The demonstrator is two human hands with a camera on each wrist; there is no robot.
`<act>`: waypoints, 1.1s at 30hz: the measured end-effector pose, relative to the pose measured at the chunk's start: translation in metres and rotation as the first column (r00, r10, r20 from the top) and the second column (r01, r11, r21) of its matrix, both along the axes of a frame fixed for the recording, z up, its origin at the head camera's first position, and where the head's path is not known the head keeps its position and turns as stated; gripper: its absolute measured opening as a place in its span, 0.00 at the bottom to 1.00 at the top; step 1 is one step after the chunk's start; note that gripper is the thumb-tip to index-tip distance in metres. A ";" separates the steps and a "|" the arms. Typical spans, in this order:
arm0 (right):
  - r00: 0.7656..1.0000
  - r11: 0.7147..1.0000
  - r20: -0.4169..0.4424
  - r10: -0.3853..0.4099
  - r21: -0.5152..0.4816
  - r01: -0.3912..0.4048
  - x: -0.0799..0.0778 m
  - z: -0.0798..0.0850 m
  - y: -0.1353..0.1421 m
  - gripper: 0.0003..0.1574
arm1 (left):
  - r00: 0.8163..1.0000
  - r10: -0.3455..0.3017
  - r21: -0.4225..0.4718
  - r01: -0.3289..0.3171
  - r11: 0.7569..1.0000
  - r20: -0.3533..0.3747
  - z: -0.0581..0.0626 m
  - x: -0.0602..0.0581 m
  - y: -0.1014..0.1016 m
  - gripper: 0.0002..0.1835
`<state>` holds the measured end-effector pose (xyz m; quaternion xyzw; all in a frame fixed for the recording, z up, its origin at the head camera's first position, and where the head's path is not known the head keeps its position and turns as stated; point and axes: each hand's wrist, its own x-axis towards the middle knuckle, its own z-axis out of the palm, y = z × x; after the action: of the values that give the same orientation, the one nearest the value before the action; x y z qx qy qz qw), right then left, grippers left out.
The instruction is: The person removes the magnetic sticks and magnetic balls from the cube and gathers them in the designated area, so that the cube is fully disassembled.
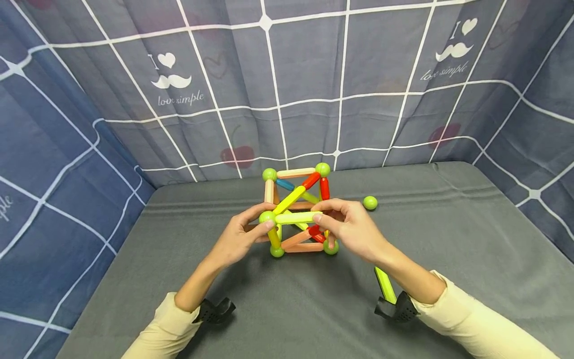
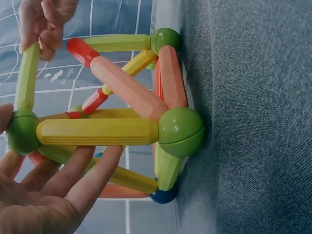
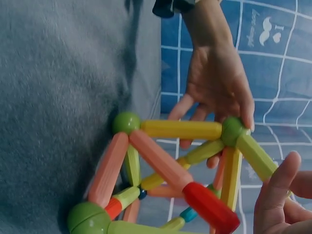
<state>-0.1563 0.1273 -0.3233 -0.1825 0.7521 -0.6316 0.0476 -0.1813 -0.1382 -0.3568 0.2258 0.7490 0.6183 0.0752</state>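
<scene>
A box-like frame of coloured rods and green balls stands on the grey cloth. My left hand (image 1: 233, 238) holds the green ball (image 1: 267, 217) at its upper front-left corner, thumb on the near side. A yellow rod (image 2: 97, 131) runs from that ball down to a lower green ball (image 2: 181, 131). My right hand (image 1: 358, 233) pinches the right end of a light-green rod (image 1: 293, 218), whose left end meets the held ball. Below it, a salmon-and-red diagonal (image 3: 163, 163) slants up from the lower ball, its red end unattached in the right wrist view.
A loose green ball (image 1: 369, 202) lies right of the frame. Partly under the right forearm is a loose yellow-green rod (image 1: 385, 284). Behind hangs a blue-grey checked curtain (image 1: 305, 65), which also lines both sides.
</scene>
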 end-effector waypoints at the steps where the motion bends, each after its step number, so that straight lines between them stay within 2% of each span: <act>1: 1.000 1.000 -0.002 0.006 0.001 -0.006 0.003 0.000 0.000 0.11 | 1.000 0.002 0.003 -0.002 1.000 0.002 0.000 0.000 0.000 0.21; 10: 0.996 0.996 -0.012 0.084 -0.015 -0.084 0.020 -0.006 -0.003 0.12 | 1.000 0.008 0.012 -0.008 1.000 -0.003 0.000 0.000 0.001 0.21; 16: 0.995 0.995 0.003 0.097 -0.025 -0.096 0.019 -0.007 -0.003 0.11 | 0.999 -0.015 0.028 0.016 0.999 -0.032 0.000 0.000 0.003 0.21; 19: 0.994 0.993 0.024 0.109 -0.045 -0.108 0.019 -0.006 0.000 0.11 | 0.999 -0.006 0.024 0.007 1.000 -0.039 0.000 -0.001 0.001 0.20; 23: 0.994 0.993 0.053 0.091 -0.083 -0.087 0.018 -0.005 0.004 0.12 | 1.000 0.015 0.015 -0.015 1.000 -0.027 -0.001 -0.003 -0.004 0.20; 28: 0.996 0.994 0.085 0.035 -0.102 -0.026 0.017 -0.008 0.009 0.15 | 1.000 -0.005 0.026 0.005 1.000 -0.010 -0.002 -0.005 -0.003 0.21; 33: 0.998 0.994 0.068 0.008 -0.108 -0.001 0.018 -0.011 0.015 0.15 | 1.000 -0.004 0.032 0.004 0.999 -0.008 -0.003 -0.005 -0.001 0.21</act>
<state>-0.1383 0.1421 -0.3339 -0.1649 0.7143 -0.6771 0.0647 -0.1865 -0.1394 -0.3603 0.2309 0.7390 0.6291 0.0696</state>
